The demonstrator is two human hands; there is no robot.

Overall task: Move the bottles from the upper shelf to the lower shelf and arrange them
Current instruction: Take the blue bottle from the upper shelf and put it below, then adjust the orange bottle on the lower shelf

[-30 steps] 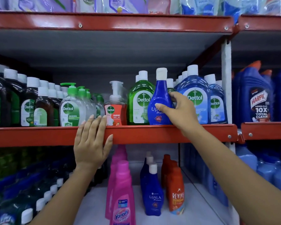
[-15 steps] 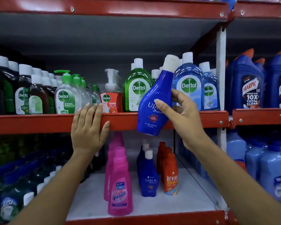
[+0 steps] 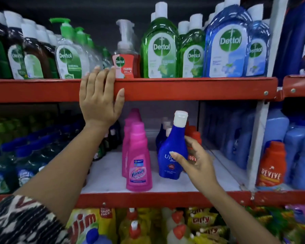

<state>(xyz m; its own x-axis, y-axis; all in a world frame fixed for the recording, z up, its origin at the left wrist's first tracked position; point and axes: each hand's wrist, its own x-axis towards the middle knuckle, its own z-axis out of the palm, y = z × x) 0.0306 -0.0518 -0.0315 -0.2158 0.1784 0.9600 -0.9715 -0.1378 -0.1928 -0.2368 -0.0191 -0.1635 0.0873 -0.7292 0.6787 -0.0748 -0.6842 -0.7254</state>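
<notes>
At nine o'clock on the upper shelf (image 3: 183,88) stand brown Dettol bottles (image 3: 33,55), then clear pump bottles (image 3: 69,57) with green heads; just right of them the left hand (image 3: 99,99) lies flat over the shelf's red front edge, fingers spread wide and holding nothing, thumb pressed on the rail; its patterned sleeve (image 3: 21,221) fills the seven o'clock corner. Past the hand, at twelve o'clock, come a red foaming pump bottle (image 3: 126,62), two green Dettol bottles (image 3: 161,48) and, toward one o'clock, blue Dettol bottles (image 3: 229,44). On the lower shelf (image 3: 165,198), near the centre, two pink Vanish bottles (image 3: 138,161) stand one behind the other; just right of them is the blue Ujala bottle (image 3: 173,154) with a white cap, upright with a slight tilt, its base at or just above the white shelf floor, in front of more blue bottles; the right hand (image 3: 195,162) holds it, thumb across the label and fingers wrapped behind; orange bottles (image 3: 194,138) stand partly hidden behind that hand. At three o'clock, beyond the white upright, an orange Revive bottle (image 3: 271,166) stands among pale blue bottles (image 3: 296,152).
</notes>
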